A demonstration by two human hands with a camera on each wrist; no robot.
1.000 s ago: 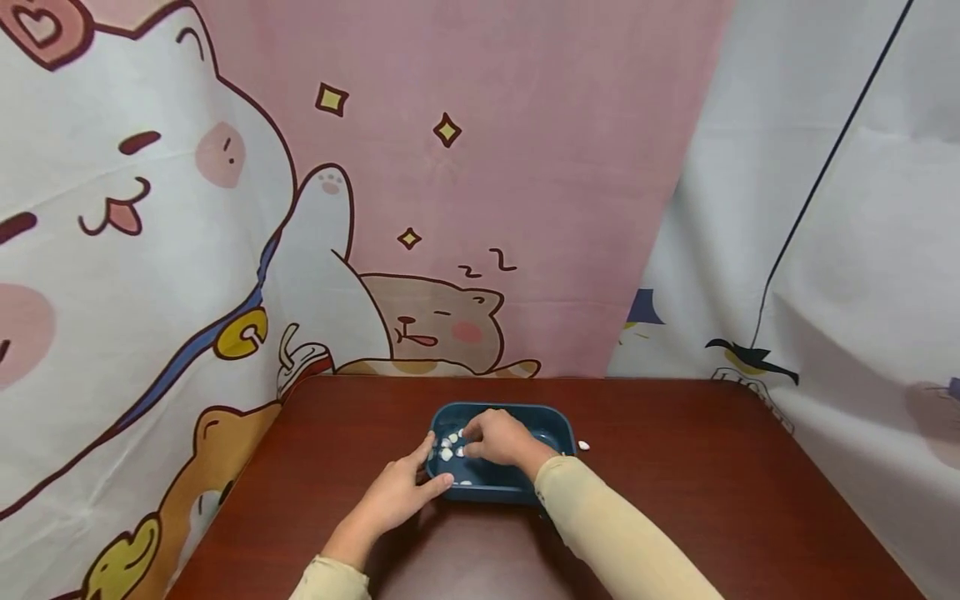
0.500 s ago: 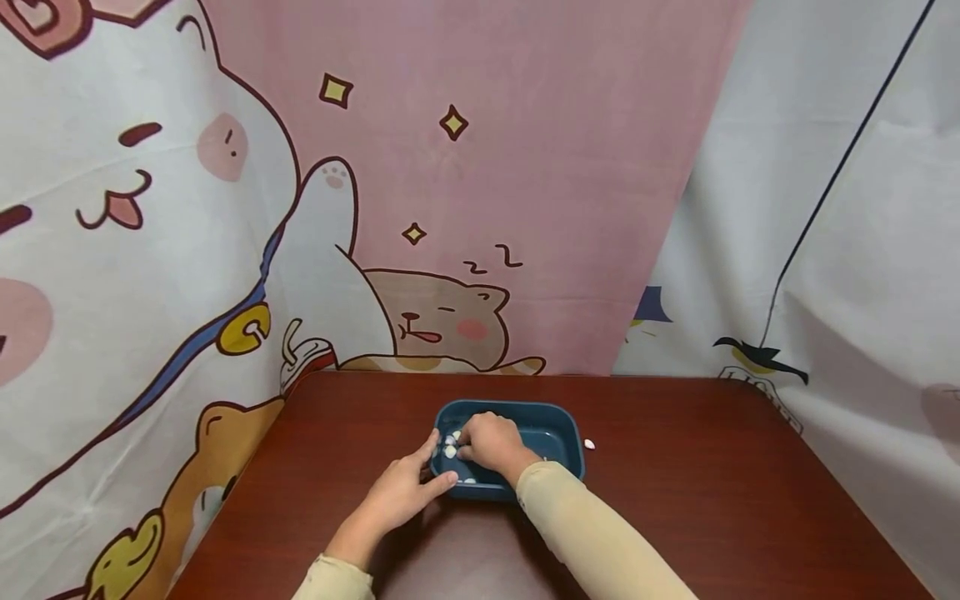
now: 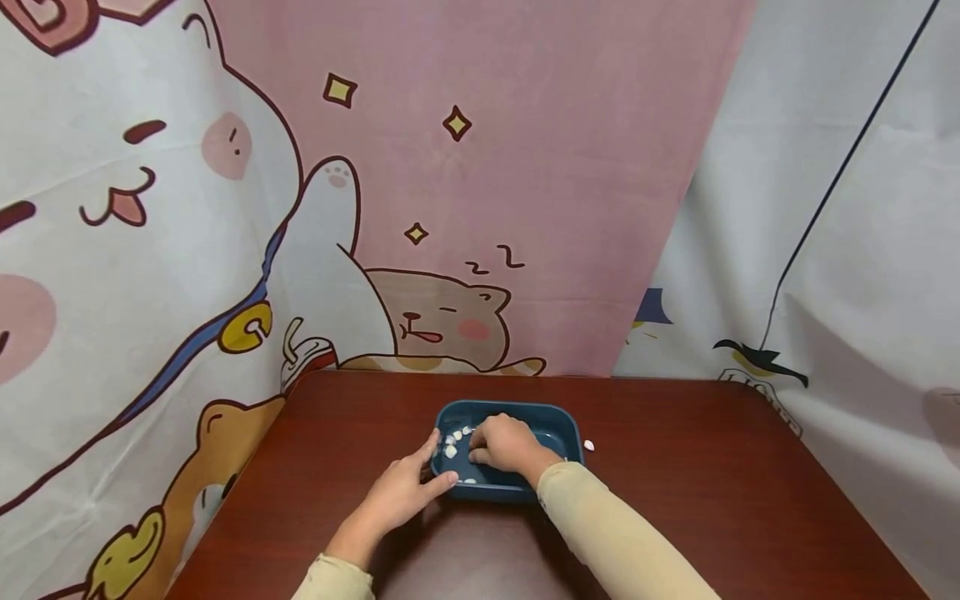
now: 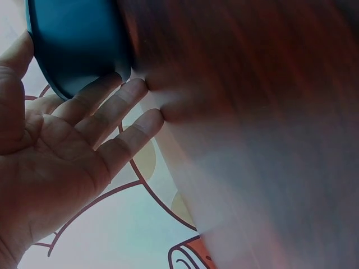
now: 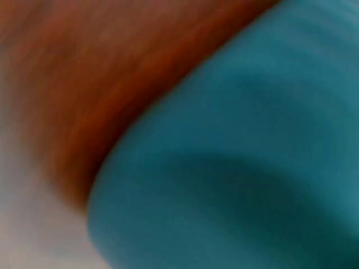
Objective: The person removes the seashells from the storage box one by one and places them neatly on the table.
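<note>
A dark blue rectangular tray (image 3: 498,492) sits on the table, with several small white pebble-like pieces (image 3: 451,452) at its left end. My left hand (image 3: 401,493) rests against the tray's left front corner, thumb at the front rim and forefinger along the left side. In the left wrist view its fingers (image 4: 120,106) stretch nearly straight below the tray (image 4: 78,45). My right hand (image 3: 510,446) is inside the tray, fingers bent down to the right of the pieces. I cannot tell whether it holds one. The right wrist view shows only the blurred tray (image 5: 235,134).
One loose white piece (image 3: 588,445) lies on the brown table (image 3: 675,467), just right of the tray. Behind the table hangs a pink and white cloth (image 3: 555,208) printed with cartoon animals.
The right hand reached left over the white pieces, then drew back to the right, uncovering some of them. One piece seen by its fingertips a second ago no longer shows. The left hand stays put.
</note>
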